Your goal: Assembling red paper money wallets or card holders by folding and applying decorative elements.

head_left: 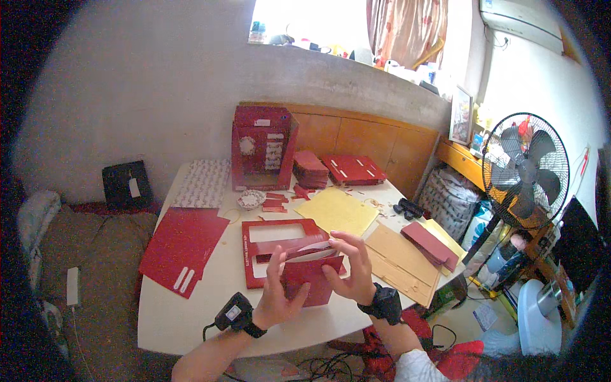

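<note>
Both of my hands hold a red wallet-like card folder (312,286) above the near middle of the white table. Its top edge gapes, and pale layers show inside. My left hand (278,305) grips the left side, thumb on the near face and fingers toward the top edge. My right hand (354,274) pinches the right side, with the thumb in front and raised fingers at the upper rim. Just behind the folder lies a red card frame (254,275) with cut-out windows, partly hidden by my hands. Dark devices are strapped on both wrists.
Red card sheets (181,245) lie left on the white table (191,325). Behind stand a red display box (237,149), a stack of red pieces (310,169) and a white bowl (251,199). Yellow sheet (337,212) and wooden board (398,264) lie right. A fan (527,170) stands beyond.
</note>
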Demonstrator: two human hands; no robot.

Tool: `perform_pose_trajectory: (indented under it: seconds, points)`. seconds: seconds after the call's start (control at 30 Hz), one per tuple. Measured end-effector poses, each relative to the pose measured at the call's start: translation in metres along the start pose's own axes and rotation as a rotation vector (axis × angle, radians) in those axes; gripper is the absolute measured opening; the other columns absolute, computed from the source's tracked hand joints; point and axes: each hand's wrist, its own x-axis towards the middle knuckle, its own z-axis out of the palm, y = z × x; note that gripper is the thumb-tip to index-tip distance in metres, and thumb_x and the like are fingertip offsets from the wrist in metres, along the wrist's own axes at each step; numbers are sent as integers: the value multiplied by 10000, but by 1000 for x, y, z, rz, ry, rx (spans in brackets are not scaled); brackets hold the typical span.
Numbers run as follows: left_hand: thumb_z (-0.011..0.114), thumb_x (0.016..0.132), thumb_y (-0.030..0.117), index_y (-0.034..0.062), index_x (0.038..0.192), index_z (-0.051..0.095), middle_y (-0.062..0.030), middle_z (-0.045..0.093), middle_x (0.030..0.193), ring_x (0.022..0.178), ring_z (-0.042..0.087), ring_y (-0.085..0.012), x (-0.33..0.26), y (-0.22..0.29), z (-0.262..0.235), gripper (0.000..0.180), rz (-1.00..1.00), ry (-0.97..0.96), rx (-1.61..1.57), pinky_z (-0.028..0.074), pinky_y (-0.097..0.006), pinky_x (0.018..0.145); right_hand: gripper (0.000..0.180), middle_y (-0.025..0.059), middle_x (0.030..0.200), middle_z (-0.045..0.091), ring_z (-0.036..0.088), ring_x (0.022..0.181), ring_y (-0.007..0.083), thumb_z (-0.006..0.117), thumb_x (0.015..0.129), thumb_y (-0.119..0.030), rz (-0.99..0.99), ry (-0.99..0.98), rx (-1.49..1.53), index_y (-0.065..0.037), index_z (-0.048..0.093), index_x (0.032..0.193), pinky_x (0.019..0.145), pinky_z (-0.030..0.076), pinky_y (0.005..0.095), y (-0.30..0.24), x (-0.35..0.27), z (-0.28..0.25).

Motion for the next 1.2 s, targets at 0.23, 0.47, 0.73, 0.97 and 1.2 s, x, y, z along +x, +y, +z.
perform_pose_trajectory:
  seconds: [0.23, 0.47, 0.73, 0.97, 1.2]
  points:
    - [536, 744, 27, 24, 1304, -97, -256, 289, 1226, 1078, 398, -371, -16, -22, 6, 845, 22, -65, 52, 320, -427, 922, 496, 209, 1196, 352, 458, 1014, 301, 620, 687, -60, 15, -80, 156, -63, 449, 1152, 815, 414, 349, -5, 7, 1]
    - [515, 765, 43, -30, 1274, -138, -257, 314, 1208, 1068, 421, -343, -16, -14, 9, 832, -83, -141, 15, 330, -416, 915, 412, 208, 1234, 304, 383, 1107, 348, 570, 752, -82, 55, -141, 174, -95, 442, 1143, 894, 369, 394, -9, 8, 1]
    - [519, 767, 43, -61, 1218, 122, -241, 446, 1090, 950, 522, -304, -16, -9, 7, 609, -134, -58, 103, 413, -373, 819, 470, 180, 1238, 333, 377, 1108, 246, 511, 773, -20, 274, 141, 547, -19, 328, 1205, 899, 336, 347, -17, -2, 23]
    - [585, 749, 75, -13, 1040, 363, -147, 568, 886, 835, 573, -185, -9, -2, 1, 376, -232, -8, 49, 454, -299, 720, 413, 87, 1117, 480, 443, 1040, 138, 496, 820, -38, 571, 72, 812, -3, 337, 1200, 886, 356, 289, -2, -33, 29]
    - [625, 748, 117, -1, 983, 548, -97, 610, 863, 752, 584, -142, -7, -19, -3, 273, -369, -205, -366, 468, -273, 650, 315, 76, 1043, 529, 500, 948, 119, 522, 820, -66, 561, 97, 754, 1, 422, 1110, 820, 403, 256, -4, -36, 28]
